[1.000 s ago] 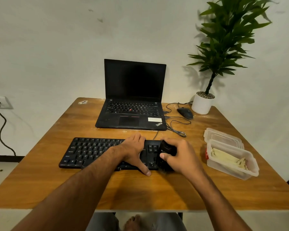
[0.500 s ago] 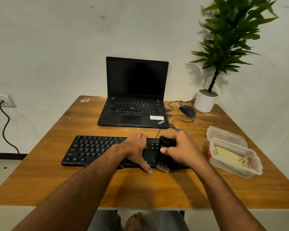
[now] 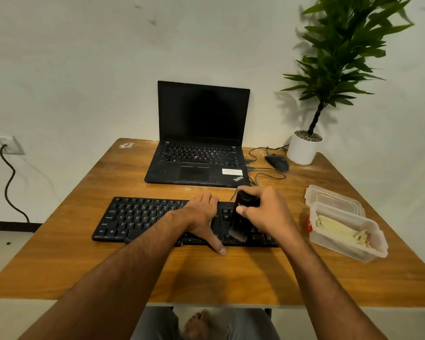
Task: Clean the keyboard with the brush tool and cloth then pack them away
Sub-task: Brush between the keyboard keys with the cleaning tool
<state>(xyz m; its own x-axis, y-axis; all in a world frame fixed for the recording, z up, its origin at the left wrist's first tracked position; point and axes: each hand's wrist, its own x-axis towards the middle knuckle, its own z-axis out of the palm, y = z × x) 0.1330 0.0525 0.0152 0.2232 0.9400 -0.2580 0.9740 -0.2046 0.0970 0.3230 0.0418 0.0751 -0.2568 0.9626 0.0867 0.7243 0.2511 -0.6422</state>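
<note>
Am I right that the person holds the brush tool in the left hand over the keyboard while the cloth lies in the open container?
Not quite: the head view shows the right hand gripping the brush tool over the keyboard; the cloth does lie in the open container.

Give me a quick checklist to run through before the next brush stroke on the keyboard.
1. Right hand grips the brush tool: ok.
2. Bristles touching the keyboard keys: ok.
3. Left hand rests on the keyboard, steadying it: ok.
4. Cloth waiting in the open container: ok.
5. Lid set behind the container: ok.
6. Keys free of dust: cannot tell.
</note>
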